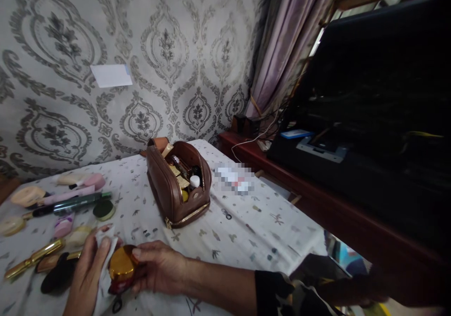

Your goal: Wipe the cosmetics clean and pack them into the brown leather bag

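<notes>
A round jar with a shiny gold lid and dark red base (122, 263) is tilted between my two hands. My right hand (160, 267) grips it from the right, thumb on the lid's edge. My left hand (88, 271) is closed around a crumpled white cloth or tissue (107, 269), which lies against the jar's left side. Beyond my hands stands an unzipped brown bag (176, 184) filled with small items, a white-capped one (195, 181) among them. To the left lie a dark green tube (77, 204), a round green-lidded jar (104, 210) and a gold tube (35, 258).
More cosmetics, including a pink-ended bottle (94, 181), are spread over the patterned white cloth (243, 227) at the left. A blurred white item (234, 179) lies right of the bag. Along the right runs a dark red wooden table (317, 203) with a large black object.
</notes>
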The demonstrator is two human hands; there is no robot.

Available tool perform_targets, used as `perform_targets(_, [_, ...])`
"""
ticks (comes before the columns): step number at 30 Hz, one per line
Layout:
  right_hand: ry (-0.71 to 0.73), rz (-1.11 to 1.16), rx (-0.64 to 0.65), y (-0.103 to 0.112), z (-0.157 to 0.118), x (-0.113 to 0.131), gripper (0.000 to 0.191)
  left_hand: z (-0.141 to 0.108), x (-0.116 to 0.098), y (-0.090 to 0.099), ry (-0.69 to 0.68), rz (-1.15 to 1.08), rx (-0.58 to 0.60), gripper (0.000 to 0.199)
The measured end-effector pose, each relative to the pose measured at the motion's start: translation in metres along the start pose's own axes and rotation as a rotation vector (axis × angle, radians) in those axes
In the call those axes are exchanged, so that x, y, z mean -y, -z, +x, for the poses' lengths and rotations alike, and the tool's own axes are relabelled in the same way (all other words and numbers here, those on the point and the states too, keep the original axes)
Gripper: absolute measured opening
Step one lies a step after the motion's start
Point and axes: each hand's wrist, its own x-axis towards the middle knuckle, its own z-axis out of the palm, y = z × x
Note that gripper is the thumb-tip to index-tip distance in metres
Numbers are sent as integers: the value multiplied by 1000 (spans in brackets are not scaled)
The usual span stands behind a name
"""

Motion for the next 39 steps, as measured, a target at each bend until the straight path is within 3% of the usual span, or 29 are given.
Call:
perform_targets(6, [4, 8, 14, -2, -2, 3, 66, 3, 0, 0, -109, 101, -10, 66])
perform_targets(10, [10, 26, 32, -4, -4, 4, 64, 1, -3, 1, -63, 90, 62, 66])
perform_targets(15, [51, 109, 13, -6, -6, 6, 64, 0, -11, 3, -28, 55, 55, 63])
perform_targets(20, [95, 269, -85, -2, -4, 15, 52, 5, -15, 7, 13, -124, 239, 48])
perform_targets(24, [82, 304, -109, 0, -3, 20, 48, 10, -13, 8, 35, -157, 357, 55])
perform_targets(33, [146, 240, -125, -6, -4, 18, 48, 10, -10, 14, 13, 12, 245, 49])
perform_targets(39, [148, 139, -71, -8, -4, 16, 57, 1, -1, 8, -300, 160, 172, 44])
